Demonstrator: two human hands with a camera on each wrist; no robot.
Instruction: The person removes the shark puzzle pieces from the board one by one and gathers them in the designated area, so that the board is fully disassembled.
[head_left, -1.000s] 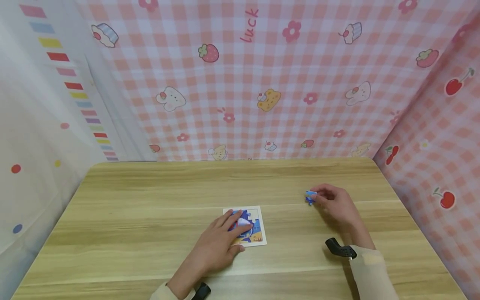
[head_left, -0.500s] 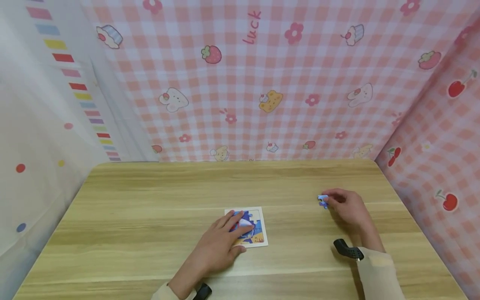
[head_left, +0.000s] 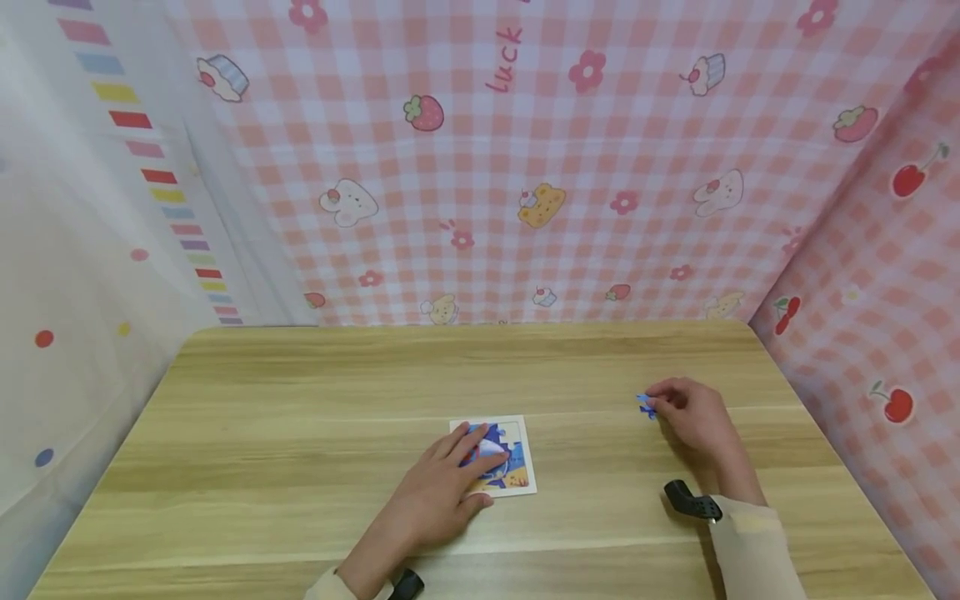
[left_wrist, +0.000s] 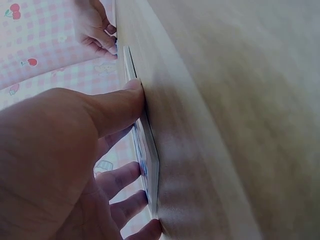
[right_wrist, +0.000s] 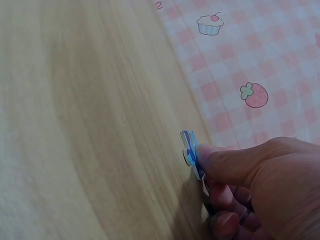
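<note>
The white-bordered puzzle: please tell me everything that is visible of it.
The puzzle is a thin, squarish, cardboard-like board with blue, red and yellow artwork. A cream patch toward its far-right corner looks unfilled. It lies flat on the table; the left hand covers its left part, fingers spread, thumb at its near edge.

The word "luck" (head_left: 503, 61) stands on the checked cloth (head_left: 480, 158).

A pink checked cloth (head_left: 495, 158) (strawberry-printed) hangs behind the wood-grain table (head_left: 315, 392).
</note>
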